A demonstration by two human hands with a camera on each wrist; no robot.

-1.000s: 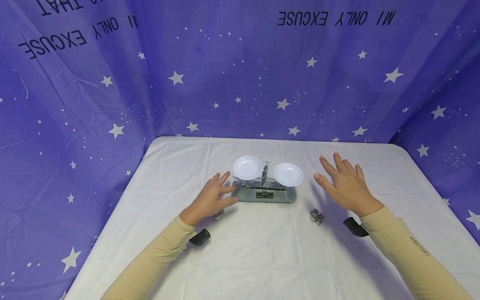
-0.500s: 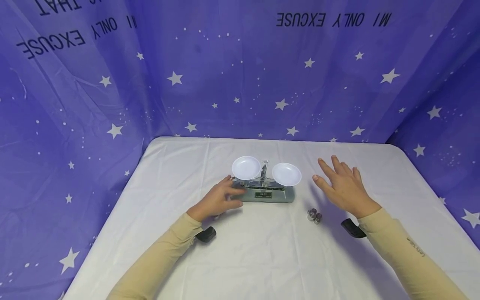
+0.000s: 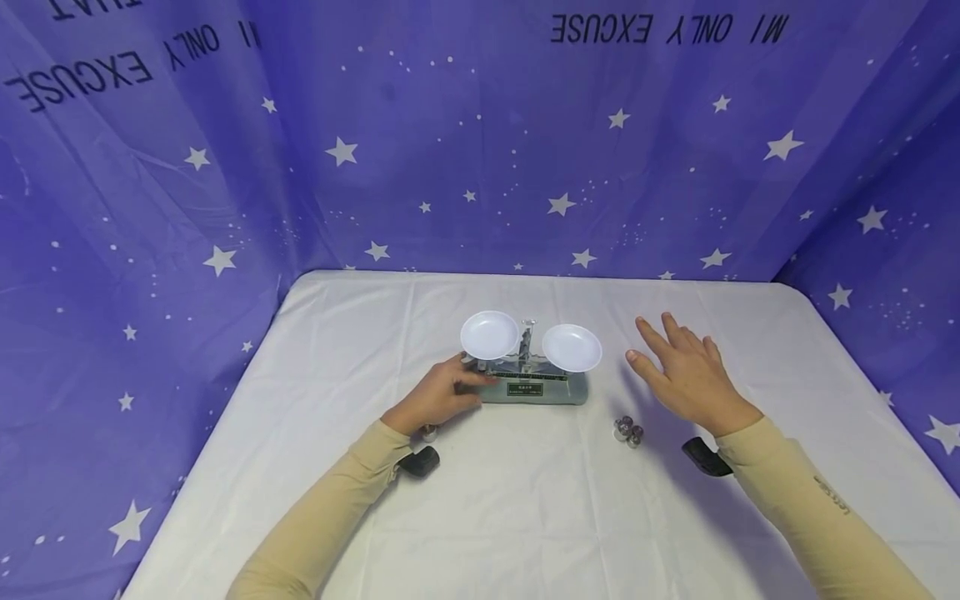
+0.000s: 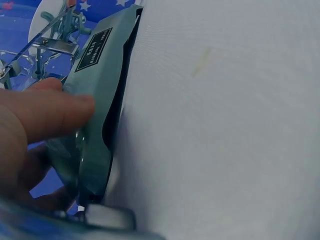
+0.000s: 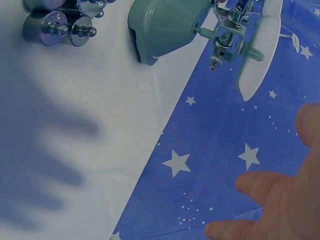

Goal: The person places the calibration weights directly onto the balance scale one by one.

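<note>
Round the balance [image 3: 536, 390] — apparently — left fingers [image 3: 474, 379] curl.

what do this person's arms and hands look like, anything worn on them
Long light-tan fabric sleeves, left and right, reach the wrists; small dark lettering marks the right one. A rounded black device shows at the left wrist and the right. No gloves on the left hand or right hand.

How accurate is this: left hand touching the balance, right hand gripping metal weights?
Wrong about the right hand: in the head view it is spread, holding nothing, and the metal weights rest on the white cloth. The left hand does touch the balance.
</note>
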